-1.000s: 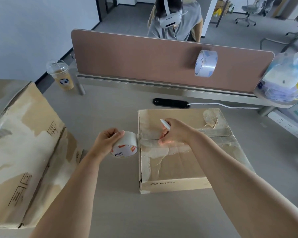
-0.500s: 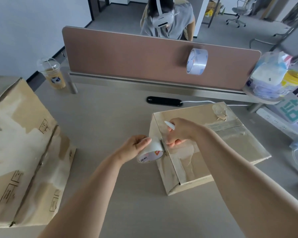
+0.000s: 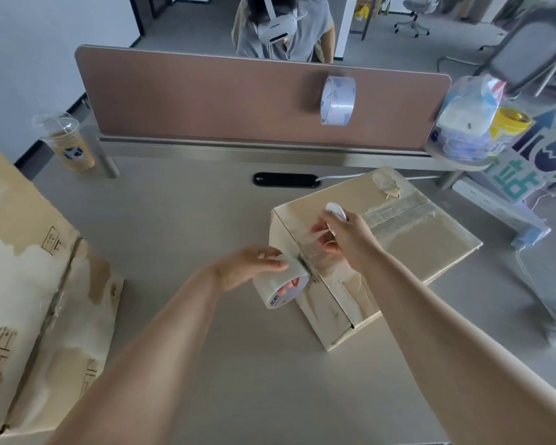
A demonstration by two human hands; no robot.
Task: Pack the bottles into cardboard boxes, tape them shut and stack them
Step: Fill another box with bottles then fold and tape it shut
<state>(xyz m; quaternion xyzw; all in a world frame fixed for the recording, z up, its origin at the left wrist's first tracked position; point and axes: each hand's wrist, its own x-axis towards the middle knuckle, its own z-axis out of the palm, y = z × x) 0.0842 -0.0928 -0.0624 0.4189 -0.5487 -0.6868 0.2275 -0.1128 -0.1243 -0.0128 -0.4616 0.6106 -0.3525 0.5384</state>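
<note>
A closed cardboard box (image 3: 430,245) lies at an angle on the desk, with old tape strips across its top. My left hand (image 3: 247,264) grips a white tape roll (image 3: 284,289) pressed against the box's near-left edge. My right hand (image 3: 344,236) rests on the box top just beyond the roll, holding a small white tool (image 3: 336,211) and pinching clear tape stretched from the roll. No bottles are visible.
A large worn cardboard box (image 3: 36,300) lies at the left. A drink cup (image 3: 68,144) stands at back left. A second tape roll (image 3: 337,101) hangs on the brown divider (image 3: 206,97). A person in a headset sits behind it. Bags and a signboard (image 3: 520,165) crowd the right.
The box has turned further to an angle and shifted right. My left hand brought the roll from beside the box onto its edge. My right hand lifted slightly with the tape.
</note>
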